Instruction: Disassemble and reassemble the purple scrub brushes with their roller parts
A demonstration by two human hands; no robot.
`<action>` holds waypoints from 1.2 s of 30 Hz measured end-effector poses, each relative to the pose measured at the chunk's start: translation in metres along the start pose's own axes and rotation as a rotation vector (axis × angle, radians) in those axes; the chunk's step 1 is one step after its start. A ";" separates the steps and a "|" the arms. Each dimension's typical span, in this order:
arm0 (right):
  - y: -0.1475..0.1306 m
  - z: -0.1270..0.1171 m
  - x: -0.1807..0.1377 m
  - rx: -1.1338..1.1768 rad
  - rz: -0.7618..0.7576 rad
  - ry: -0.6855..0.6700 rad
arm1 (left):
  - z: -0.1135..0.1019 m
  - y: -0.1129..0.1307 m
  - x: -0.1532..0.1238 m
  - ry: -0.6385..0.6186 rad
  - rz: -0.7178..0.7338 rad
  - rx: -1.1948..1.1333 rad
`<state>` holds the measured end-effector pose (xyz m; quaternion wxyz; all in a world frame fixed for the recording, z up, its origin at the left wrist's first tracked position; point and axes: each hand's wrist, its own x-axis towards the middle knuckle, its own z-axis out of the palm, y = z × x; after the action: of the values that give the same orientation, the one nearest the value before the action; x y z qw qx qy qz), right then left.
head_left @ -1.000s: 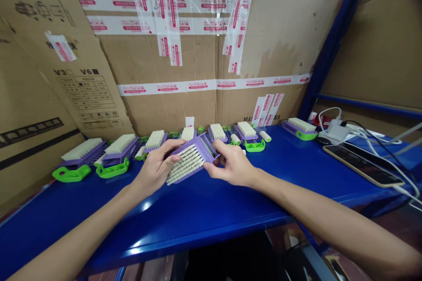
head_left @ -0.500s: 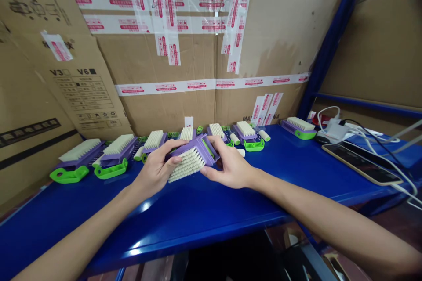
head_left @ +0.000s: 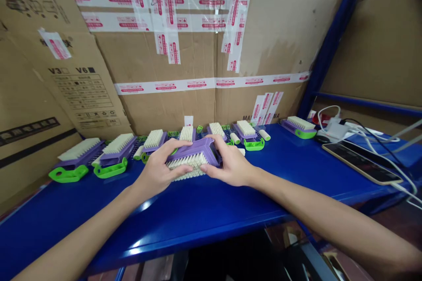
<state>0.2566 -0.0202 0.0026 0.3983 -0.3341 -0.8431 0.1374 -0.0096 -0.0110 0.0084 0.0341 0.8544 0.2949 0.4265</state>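
Between my two hands, above the blue shelf, I hold a purple brush head [head_left: 196,148] with cream bristles facing down and toward me. My left hand [head_left: 161,164] grips its left end, thumb on the bristles. Around the right end is my right hand [head_left: 232,162], its fingers on the purple body and its thumb by the bristles. Behind them stands a row of similar brushes, among them a bristle-up brush with a green handle piece [head_left: 111,169] at left and another brush [head_left: 246,128] behind my right hand. Small cream rollers [head_left: 264,135] lie beside them.
A further brush [head_left: 298,126] sits apart at the right. Beyond it are a phone [head_left: 361,163], a white power adapter [head_left: 332,129] and tangled cables. Taped cardboard [head_left: 191,105] walls the back of the blue shelf [head_left: 198,219], and a blue post [head_left: 336,39] rises at right.
The held brush has turned from a tilt to nearly level, showing more of its purple side and less of its bristle face. My left thumb has shifted right along the bristles.
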 end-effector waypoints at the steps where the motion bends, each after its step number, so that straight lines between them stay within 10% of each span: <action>1: 0.000 0.000 0.000 -0.005 0.004 -0.003 | 0.000 0.001 0.000 0.002 -0.002 0.008; 26: 0.009 -0.002 0.003 0.027 -0.153 0.039 | 0.002 0.000 0.004 0.184 0.212 0.160; 36: 0.003 0.001 0.004 0.079 -0.085 0.153 | 0.011 0.006 0.001 0.274 -0.061 0.129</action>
<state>0.2555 -0.0149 0.0030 0.4800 -0.2915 -0.8176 0.1272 0.0017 -0.0133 0.0039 -0.0486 0.7793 0.3492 0.5181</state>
